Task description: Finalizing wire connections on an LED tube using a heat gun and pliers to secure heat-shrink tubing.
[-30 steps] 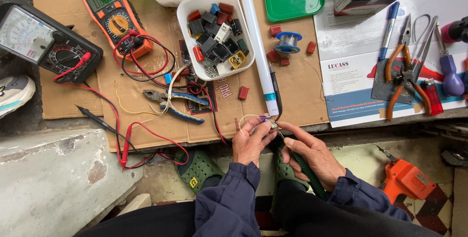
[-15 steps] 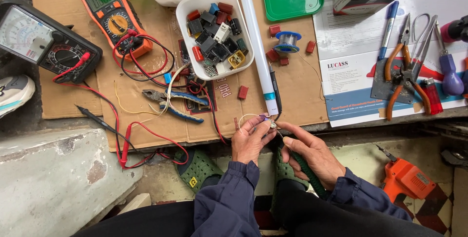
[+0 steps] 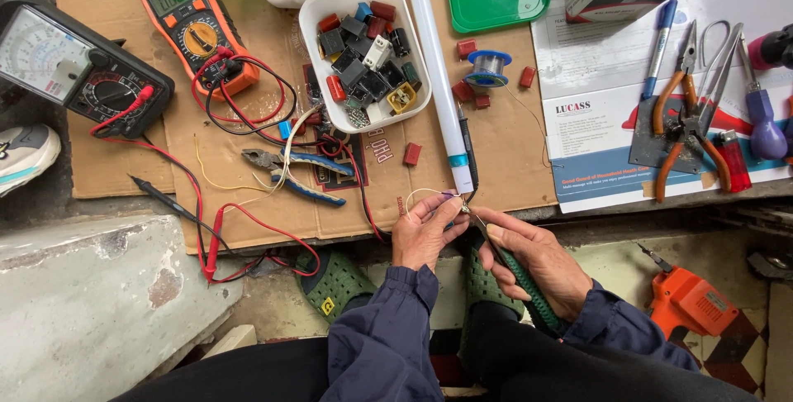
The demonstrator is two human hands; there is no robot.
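The wire [image 3: 421, 195] is thin and pale, bent in a small loop above the left hand [image 3: 423, 233], at the near edge of the cardboard. Its end meets the metal tip of the tool [image 3: 504, 266]. The tool has a green handle and lies slanted in the right hand [image 3: 537, 261].

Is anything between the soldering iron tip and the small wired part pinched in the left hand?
Nothing visible. The soldering iron in the right hand meets the wired part at the left hand fingertips; the white tube lies just beyond.
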